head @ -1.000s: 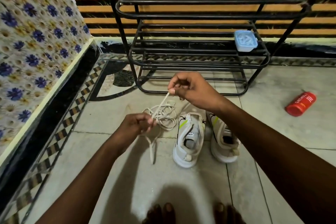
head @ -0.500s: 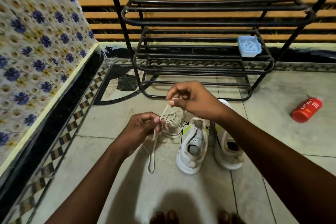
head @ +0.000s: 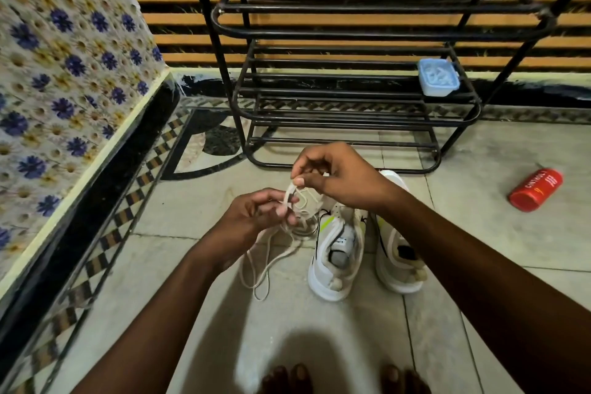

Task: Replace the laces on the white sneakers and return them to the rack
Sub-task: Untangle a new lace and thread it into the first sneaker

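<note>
Two white sneakers stand side by side on the floor tiles, toes toward the rack: the left sneaker [head: 335,253] with a lime stripe, and the right sneaker [head: 399,253], partly under my right forearm. Neither shows laces in its eyelets. A tangled bundle of white laces [head: 299,201] hangs between my hands, its loose ends [head: 259,269] trailing onto the floor. My left hand [head: 252,217] pinches the bundle from the left. My right hand [head: 335,176] pinches a strand just above it. The black metal shoe rack [head: 351,118] stands behind the sneakers.
A pale blue lidded box [head: 437,77] sits on the rack's middle shelf at the right. A red can [head: 535,189] lies on the floor to the right. A flower-patterned wall [head: 64,73] with a black skirting runs along the left. My bare toes [head: 287,377] show at the bottom.
My right hand has come down closer to my left hand, so the stretched strand between them is now short. More lace trails on the floor.
</note>
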`<state>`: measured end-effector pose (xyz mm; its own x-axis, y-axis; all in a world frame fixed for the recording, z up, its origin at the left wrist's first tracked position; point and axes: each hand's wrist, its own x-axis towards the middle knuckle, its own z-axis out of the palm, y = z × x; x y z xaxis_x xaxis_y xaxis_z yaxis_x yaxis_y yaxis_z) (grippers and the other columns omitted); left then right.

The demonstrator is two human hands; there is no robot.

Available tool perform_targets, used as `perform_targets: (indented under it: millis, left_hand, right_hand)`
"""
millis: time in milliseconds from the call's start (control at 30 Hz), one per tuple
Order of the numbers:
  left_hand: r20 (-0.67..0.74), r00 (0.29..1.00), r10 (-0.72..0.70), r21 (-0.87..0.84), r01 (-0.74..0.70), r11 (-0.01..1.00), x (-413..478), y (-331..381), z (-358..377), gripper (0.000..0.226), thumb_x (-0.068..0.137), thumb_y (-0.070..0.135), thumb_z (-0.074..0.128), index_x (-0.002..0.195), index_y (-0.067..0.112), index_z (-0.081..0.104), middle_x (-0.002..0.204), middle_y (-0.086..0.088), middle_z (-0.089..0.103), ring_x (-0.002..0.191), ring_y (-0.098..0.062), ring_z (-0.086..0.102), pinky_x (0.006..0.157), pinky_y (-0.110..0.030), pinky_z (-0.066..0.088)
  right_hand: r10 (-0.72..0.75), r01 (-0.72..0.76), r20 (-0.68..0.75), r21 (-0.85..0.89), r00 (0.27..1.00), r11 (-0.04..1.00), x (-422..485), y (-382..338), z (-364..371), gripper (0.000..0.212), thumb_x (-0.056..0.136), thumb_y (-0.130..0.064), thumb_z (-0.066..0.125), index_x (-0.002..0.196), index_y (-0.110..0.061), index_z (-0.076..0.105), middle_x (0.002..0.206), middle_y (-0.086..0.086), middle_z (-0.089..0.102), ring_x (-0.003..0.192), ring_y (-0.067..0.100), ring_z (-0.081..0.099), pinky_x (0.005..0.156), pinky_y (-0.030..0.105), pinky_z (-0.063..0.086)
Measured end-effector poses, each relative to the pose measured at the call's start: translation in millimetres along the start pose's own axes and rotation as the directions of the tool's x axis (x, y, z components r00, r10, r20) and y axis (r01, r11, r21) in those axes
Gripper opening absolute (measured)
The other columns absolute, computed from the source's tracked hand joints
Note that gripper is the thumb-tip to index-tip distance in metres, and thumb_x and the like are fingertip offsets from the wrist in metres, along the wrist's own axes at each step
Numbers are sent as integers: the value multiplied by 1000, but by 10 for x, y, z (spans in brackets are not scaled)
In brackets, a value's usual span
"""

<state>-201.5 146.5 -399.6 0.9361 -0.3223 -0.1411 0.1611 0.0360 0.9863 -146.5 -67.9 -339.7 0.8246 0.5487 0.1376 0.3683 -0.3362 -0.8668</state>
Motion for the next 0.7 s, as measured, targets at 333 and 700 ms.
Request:
perform_targets:
  millis: [333, 700]
  left_hand:
    - [-156, 932, -328, 675, 343, 654, -48, -418, -508, 15, 86, 24, 83, 71, 21, 80, 77, -3, 77, 75, -12, 70, 77, -31, 53]
    - [-81, 994, -70, 144, 81, 986, 16, -129, -71, 23, 104, 12, 56, 92, -1, 72, 67, -9, 56, 61, -19, 54, 63, -25, 48]
  right_hand:
    - [110, -107, 9, -162, 994, 981, -95, 118, -168, 11, 91, -5, 70, 90, -16, 75, 79, -4, 74, 78, 5, 69, 71, 19, 50]
    - [40, -44, -39, -114, 998, 992, -40, -3, -133, 12, 92, -1, 68, 92, -12, 73, 76, -4, 72, 69, 2, 65, 63, 18, 48]
